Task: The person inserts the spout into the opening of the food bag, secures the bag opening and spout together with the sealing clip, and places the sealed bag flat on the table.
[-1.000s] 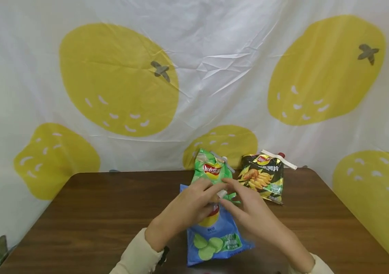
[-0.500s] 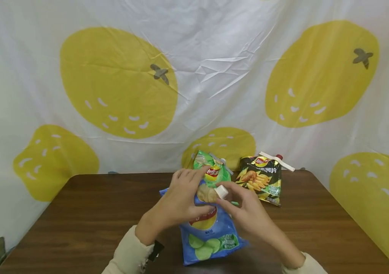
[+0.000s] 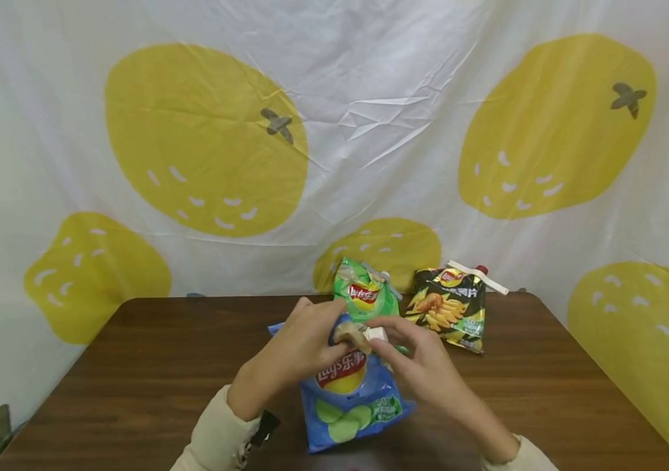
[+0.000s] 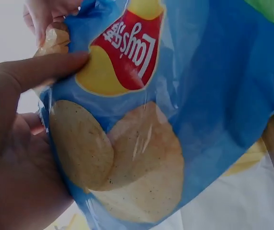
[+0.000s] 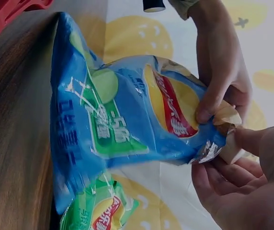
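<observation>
A blue chip bag (image 3: 349, 405) stands tilted above the table, its top crumpled together. My left hand (image 3: 293, 343) grips the bag's upper left side, thumb across the front, as the left wrist view shows with the thumb (image 4: 55, 69) over the printed chips. In my right hand (image 3: 425, 360), thumb and fingers pinch a small white block-like piece (image 3: 376, 333) at the gathered top. From the right wrist view, this white piece (image 5: 231, 146) sits against the folded silvery and tan edge of the bag (image 5: 127, 110). Its exact kind is partly hidden by the fingers.
Behind stand a green chip bag (image 3: 364, 294) with a pale clip and a black chip bag (image 3: 446, 304) with a white clip (image 3: 478, 277) and red cap. A red plastic piece (image 5: 12, 17) lies on the brown table (image 3: 193, 366). A lemon-patterned cloth (image 3: 370, 131) hangs behind.
The blue bag has shifted left and tilted. My left hand moved left, away from the right, spread its thumb, then drew it in on the bag. The white piece is more exposed.
</observation>
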Available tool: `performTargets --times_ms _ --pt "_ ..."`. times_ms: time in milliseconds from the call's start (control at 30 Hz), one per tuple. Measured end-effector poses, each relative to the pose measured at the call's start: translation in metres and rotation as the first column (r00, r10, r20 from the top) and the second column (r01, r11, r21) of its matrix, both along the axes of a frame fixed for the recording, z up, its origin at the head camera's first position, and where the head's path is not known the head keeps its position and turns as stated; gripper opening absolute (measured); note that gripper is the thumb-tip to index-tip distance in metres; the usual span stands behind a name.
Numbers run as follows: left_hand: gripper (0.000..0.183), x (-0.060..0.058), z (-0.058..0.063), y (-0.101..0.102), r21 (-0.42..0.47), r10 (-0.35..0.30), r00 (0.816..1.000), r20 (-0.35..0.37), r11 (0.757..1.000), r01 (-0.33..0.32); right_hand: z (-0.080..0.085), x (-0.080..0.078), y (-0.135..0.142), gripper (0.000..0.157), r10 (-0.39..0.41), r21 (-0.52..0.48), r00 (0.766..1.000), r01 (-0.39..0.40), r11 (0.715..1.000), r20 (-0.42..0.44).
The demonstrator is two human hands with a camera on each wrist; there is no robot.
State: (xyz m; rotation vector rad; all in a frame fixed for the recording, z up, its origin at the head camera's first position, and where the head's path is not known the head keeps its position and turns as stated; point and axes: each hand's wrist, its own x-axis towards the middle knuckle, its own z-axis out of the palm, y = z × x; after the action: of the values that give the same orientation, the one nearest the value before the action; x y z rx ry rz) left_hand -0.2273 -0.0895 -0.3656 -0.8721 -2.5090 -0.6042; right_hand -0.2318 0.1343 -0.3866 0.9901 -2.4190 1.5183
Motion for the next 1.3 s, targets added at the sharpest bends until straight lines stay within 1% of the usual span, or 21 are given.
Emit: performTargets --times_ms 100,200,300,367,467,600,700,833,967,1067,1167,1233,1300 --pt "0.033 0.002 0.001 0.0 0.005 -0.008 1.0 0.03 1.0 0.008 0.0 0.0 0.0 0.024 -0.002 -0.002 1.0 0.002 1.0 -0.018" --pt "0.029 0.003 0.001 0.0 0.016 -0.038 0.997 0.074 0.999 0.037 0.0 0.0 0.0 0.025 -0.002 -0.002 1.0 0.002 1.0 -0.022" --pt "0.021 0.004 0.002 0.0 0.028 -0.066 0.995 0.079 0.998 0.064 -0.002 0.0 0.0 0.025 0.009 -0.018 1.0 -0.01 1.0 -0.012" --pt "0.017 0.004 0.002 -0.001 0.024 -0.072 0.996 0.058 0.997 0.07 -0.003 -0.001 -0.001 0.024 0.01 -0.025 1.0 -0.01 1.0 -0.016" --pt "0.012 0.004 0.001 -0.001 0.016 -0.067 0.998 0.007 0.998 0.067 -0.006 -0.002 -0.003 0.021 0.001 -0.032 0.999 -0.002 0.999 -0.032" --pt "0.005 0.003 0.0 0.0 -0.003 -0.064 0.997 -0.052 0.998 0.064 -0.011 -0.002 -0.006 0.019 -0.027 -0.04 0.999 0.026 0.999 -0.043" --pt "0.002 0.002 0.0 0.001 -0.012 -0.058 0.995 -0.084 0.998 0.057 -0.013 -0.002 -0.008 0.02 -0.051 -0.035 0.999 0.05 0.998 -0.016" --pt "0.003 0.002 0.0 0.001 -0.005 -0.053 0.994 -0.1 0.999 0.053 -0.014 0.0 -0.009 0.027 -0.057 -0.028 0.998 0.058 0.998 0.039" --pt "0.004 0.002 -0.001 0.003 0.028 -0.063 0.99 -0.124 0.997 0.067 -0.014 0.001 -0.009 0.027 -0.051 -0.084 0.995 0.058 0.995 0.08" --pt "0.004 0.002 -0.002 0.005 0.05 -0.061 0.985 -0.163 0.996 0.07 -0.015 0.002 -0.011 0.027 -0.046 -0.133 0.994 0.059 0.989 0.099" --pt "0.002 0.002 -0.003 0.007 0.059 -0.052 0.979 -0.199 0.996 0.064 -0.016 0.002 -0.013 0.03 -0.035 -0.158 0.994 0.051 0.986 0.101" --pt "0.002 0.002 -0.002 0.007 0.066 -0.052 0.979 -0.199 0.996 0.067 -0.016 0.001 -0.013 0.03 -0.015 -0.181 0.994 0.035 0.983 0.112" --pt "0.002 0.002 -0.001 0.006 0.088 -0.069 0.981 -0.179 0.992 0.086 -0.016 0.0 -0.012 0.031 0.031 -0.223 0.992 -0.003 0.975 0.122"
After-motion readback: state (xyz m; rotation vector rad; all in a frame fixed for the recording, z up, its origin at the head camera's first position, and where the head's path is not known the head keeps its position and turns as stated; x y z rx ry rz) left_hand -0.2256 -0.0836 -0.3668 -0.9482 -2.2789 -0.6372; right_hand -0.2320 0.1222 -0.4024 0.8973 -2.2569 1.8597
